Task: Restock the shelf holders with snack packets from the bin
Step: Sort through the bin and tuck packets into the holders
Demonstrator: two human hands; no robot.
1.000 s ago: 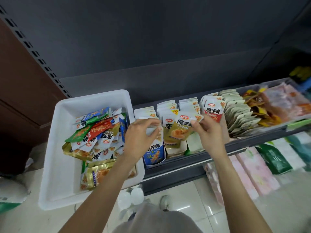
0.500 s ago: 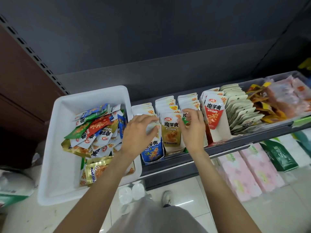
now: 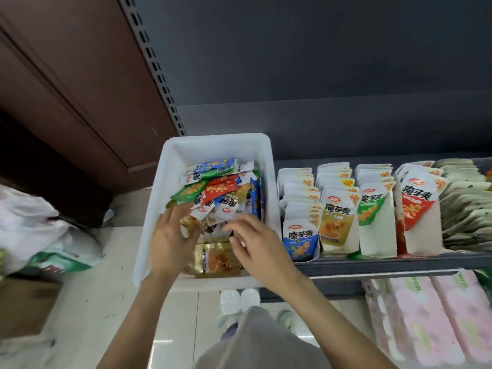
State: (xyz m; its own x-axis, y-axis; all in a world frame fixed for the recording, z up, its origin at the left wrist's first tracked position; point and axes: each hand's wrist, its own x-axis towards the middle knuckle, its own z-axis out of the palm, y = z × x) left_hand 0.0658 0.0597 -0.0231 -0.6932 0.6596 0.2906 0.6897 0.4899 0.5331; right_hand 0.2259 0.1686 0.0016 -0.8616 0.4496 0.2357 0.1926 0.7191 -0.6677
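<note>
Both hands, the left hand (image 3: 170, 235) and right hand (image 3: 255, 243), are held spread, fingers loose and gripping nothing, over the packets (image 3: 221, 193) in the bin (image 3: 151, 209), seemingly so that the next packet for the holders (image 3: 378, 235) can be picked.

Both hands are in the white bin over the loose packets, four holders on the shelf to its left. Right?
Not quite. The head view shows the four holders on the shelf to the right of the white bin, not its left. The rest holds: the left hand and right hand are both in the bin over the loose packets.
</note>
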